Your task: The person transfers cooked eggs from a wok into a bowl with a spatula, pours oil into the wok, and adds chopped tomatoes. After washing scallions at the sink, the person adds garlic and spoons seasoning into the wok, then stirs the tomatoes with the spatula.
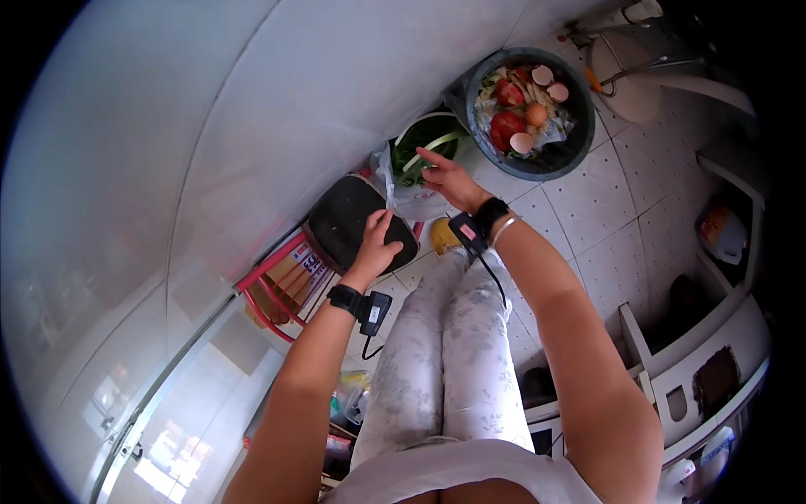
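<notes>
My left hand is over the dark stool seat, thumb spread from the fingers. Its fingertips are at the edge of a translucent plastic bag; whether they touch it I cannot tell. The bag holds leafy green vegetables with pale stalks. Over the right side of the bag's opening is my right hand, index finger stretched out and the other fingers loosely curved. I see nothing held in it.
A dark round basin with eggshells, red peelings and other scraps stands beyond the bag, on the tiled floor. A tiled wall runs along the left. Open white cabinet shelves are at right; a yellow shoe shows below my right hand.
</notes>
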`<action>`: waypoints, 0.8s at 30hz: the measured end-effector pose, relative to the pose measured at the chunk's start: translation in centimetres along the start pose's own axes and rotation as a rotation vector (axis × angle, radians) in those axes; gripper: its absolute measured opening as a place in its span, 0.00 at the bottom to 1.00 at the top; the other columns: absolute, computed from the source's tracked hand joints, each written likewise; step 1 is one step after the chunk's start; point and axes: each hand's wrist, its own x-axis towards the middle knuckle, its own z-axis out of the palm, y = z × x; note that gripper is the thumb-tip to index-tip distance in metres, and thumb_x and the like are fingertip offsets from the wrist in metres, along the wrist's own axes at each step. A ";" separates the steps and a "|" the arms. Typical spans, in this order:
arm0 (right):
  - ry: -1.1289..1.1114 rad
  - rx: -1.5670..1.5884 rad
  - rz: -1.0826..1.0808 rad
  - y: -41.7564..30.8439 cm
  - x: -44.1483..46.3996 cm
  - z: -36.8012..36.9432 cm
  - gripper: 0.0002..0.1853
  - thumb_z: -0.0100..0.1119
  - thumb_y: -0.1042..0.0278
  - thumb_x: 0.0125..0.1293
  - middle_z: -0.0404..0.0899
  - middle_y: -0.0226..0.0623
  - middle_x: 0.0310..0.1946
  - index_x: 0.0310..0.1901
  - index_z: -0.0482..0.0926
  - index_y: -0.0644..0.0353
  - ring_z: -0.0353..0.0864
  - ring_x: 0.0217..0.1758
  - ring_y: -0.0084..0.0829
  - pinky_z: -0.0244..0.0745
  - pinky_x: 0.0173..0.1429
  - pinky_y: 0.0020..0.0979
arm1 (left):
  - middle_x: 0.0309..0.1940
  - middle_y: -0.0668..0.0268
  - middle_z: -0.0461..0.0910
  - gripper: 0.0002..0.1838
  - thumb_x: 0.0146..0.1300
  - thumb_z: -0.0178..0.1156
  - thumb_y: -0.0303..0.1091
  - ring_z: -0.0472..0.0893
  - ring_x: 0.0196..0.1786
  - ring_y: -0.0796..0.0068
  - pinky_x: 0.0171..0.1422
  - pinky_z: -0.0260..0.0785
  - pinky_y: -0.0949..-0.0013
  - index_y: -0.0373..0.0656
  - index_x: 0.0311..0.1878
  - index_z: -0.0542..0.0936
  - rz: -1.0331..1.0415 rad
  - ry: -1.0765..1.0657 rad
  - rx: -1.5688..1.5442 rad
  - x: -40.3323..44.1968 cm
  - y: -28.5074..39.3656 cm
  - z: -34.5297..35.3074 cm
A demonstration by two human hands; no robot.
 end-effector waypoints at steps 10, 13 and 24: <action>0.117 0.088 -0.248 2.3 -1.7 0.7 0.15 0.53 0.77 0.58 0.73 0.24 0.33 0.49 0.75 0.56 0.70 0.35 0.17 0.66 0.42 0.21 | 0.62 0.55 0.56 0.34 0.49 0.58 0.31 0.57 0.66 0.61 0.68 0.49 0.71 0.31 0.61 0.62 -0.197 0.083 -0.011 2.2 2.6 0.6; 0.316 0.213 -0.281 3.2 -2.6 1.6 0.14 0.53 0.81 0.57 0.74 0.27 0.33 0.46 0.74 0.58 0.72 0.33 0.18 0.68 0.40 0.21 | 0.58 0.52 0.58 0.33 0.48 0.58 0.29 0.60 0.63 0.55 0.67 0.53 0.67 0.29 0.59 0.63 -0.160 0.222 0.081 2.8 2.8 0.9; -0.142 -0.118 -0.399 4.1 -1.9 1.5 0.28 0.46 0.88 0.52 0.74 0.37 0.49 0.57 0.67 0.59 0.72 0.51 0.24 0.66 0.54 0.26 | 0.53 0.56 0.65 0.29 0.53 0.48 0.19 0.70 0.54 0.63 0.58 0.63 0.69 0.44 0.62 0.65 0.226 0.168 -0.017 7.6 2.7 4.6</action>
